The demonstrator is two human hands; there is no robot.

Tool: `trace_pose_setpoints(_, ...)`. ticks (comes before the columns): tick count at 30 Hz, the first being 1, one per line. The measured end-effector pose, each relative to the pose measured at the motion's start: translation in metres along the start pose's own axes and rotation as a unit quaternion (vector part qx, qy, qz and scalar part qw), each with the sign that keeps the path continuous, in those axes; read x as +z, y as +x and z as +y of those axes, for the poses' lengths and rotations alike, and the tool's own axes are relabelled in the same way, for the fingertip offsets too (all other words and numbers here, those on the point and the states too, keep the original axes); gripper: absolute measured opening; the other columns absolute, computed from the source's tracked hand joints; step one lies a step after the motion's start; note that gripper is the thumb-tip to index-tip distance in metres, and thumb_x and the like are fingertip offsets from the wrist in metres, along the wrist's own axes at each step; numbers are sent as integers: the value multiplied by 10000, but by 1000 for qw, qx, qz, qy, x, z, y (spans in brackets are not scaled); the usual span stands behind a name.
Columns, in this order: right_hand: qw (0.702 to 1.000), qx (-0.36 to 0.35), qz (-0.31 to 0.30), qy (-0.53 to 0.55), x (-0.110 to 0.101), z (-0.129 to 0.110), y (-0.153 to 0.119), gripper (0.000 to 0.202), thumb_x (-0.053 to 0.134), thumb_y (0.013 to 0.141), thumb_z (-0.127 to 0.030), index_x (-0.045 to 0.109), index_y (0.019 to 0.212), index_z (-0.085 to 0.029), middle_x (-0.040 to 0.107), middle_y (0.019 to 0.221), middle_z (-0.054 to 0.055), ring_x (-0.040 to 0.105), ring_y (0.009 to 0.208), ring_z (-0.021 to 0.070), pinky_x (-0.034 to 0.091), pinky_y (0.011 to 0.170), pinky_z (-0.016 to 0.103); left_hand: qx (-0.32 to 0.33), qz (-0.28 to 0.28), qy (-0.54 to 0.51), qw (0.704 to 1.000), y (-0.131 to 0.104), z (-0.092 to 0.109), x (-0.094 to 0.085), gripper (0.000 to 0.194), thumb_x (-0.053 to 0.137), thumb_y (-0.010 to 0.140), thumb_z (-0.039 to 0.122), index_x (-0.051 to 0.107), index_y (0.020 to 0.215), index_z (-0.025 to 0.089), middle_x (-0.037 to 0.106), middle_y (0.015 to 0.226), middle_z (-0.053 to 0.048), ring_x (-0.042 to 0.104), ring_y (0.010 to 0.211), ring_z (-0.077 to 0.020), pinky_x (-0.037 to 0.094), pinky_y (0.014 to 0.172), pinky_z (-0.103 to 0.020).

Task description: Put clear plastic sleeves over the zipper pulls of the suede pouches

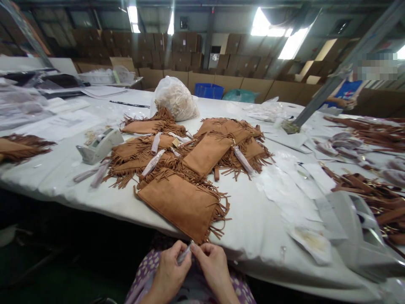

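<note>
At the table's near edge, my left hand [172, 266] is closed around a strap in pale wrapping [185, 254]. My right hand [213, 264] pinches the upper end of that strap, where a small metal piece shows. Just beyond my fingertips lies a tan suede bag with fringe [177, 202], one corner close to the strap's end. Whether the strap is joined to this bag is hard to see. Behind it several similar fringed bags [207, 154] are heaped, some with wrapped straps [153, 162] hanging from metal rings.
A grey tape dispenser [99, 145] stands left of the heap, a larger one [360, 232] at the right. Brown straps [379, 198] lie far right. A stuffed plastic bag [175, 99] sits behind. A metal post [335, 80] rises from the table; a person [343, 95] is beyond it.
</note>
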State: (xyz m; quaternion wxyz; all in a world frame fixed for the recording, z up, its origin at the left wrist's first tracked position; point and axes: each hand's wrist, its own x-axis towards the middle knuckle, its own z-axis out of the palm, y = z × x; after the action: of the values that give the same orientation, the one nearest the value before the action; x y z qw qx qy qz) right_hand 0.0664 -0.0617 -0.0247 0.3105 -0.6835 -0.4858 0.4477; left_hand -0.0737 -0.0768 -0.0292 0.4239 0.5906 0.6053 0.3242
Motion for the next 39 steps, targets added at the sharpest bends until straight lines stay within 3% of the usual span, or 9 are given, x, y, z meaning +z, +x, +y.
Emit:
trace_pose_setpoints(6, 989, 25, -88, 120, 1, 2, 1, 505, 625, 664, -630, 480, 523, -167, 410, 447, -38, 349, 435, 84, 225, 421, 221, -40, -5, -87, 995, 4, -4, 4, 260, 482, 852, 365, 531, 659, 198, 497, 565, 27, 447, 549, -134, 320, 524, -217)
trace_pose_setpoints(10, 987, 26, -77, 140, 3, 5, 3, 504, 641, 653, -620, 444, 519, -176, 382, 448, -48, 305, 435, 71, 200, 418, 220, -70, 9, -131, 989, 5, 1, 5, 307, 456, 866, 422, 501, 652, 207, 408, 481, 58, 391, 454, -119, 296, 470, -214)
trace_pose_setpoints(16, 991, 14, -61, 118, 7, 7, 5, 476, 629, 680, -579, 451, 509, -172, 387, 450, -42, 304, 448, 77, 196, 427, 230, 11, 78, -57, 995, -4, 11, 2, 244, 551, 833, 380, 700, 969, 242, 717, 884, -80, 641, 849, -233, 450, 802, -279)
trace_pose_setpoints(21, 984, 8, -80, 160, -1, 6, 1, 450, 667, 664, -551, 501, 538, -153, 402, 491, -40, 318, 492, 84, 221, 453, 220, -51, -14, -116, 992, 5, 2, -2, 287, 605, 790, 455, 699, 775, 184, 672, 692, -52, 600, 654, -177, 450, 630, -251)
trace_pose_setpoints(24, 963, -12, -128, 235, -9, 3, -5, 416, 715, 638, -526, 579, 627, -134, 469, 557, -28, 369, 542, 95, 282, 498, 209, -188, -92, -275, 938, 13, -2, -4, 406, 675, 695, 548, 602, 708, 150, 526, 515, 33, 342, 351, -54, 254, 369, -190)
trace_pose_setpoints(27, 955, -23, -133, 265, -12, 2, -7, 390, 734, 635, -499, 625, 683, -127, 533, 604, -13, 415, 563, 103, 319, 523, 210, -292, -154, -412, 849, 17, 2, -6, 453, 775, 586, 515, 518, 704, 161, 439, 486, 89, 150, 316, 3, 68, 337, -170)
trace_pose_setpoints(29, 962, -27, -106, 250, -10, 3, -6, 364, 721, 650, -479, 625, 661, -128, 540, 585, -13, 420, 547, 104, 322, 513, 213, -310, -156, -453, 821, 17, 7, -6, 466, 814, 550, 465, 503, 719, 162, 413, 482, 103, 146, 329, 9, 49, 345, -161)
trace_pose_setpoints(34, 985, -15, -27, 167, -11, 14, -6, 316, 649, 698, -434, 628, 597, -135, 569, 525, 6, 476, 509, 126, 365, 506, 231, -253, -97, -413, 869, 14, 13, 1, 501, 759, 590, 563, 443, 637, 177, 389, 467, 106, 145, 314, 9, 61, 345, -170)
trace_pose_setpoints(39, 967, 36, 13, 252, -23, 12, -25, 389, 679, 689, -476, 636, 878, -138, 684, 708, 58, 534, 490, 123, 401, 471, 218, -170, -26, -291, 941, 9, 16, 9, 469, 651, 678, 614, 495, 642, 173, 373, 449, 93, 225, 341, -34, 149, 366, -188)
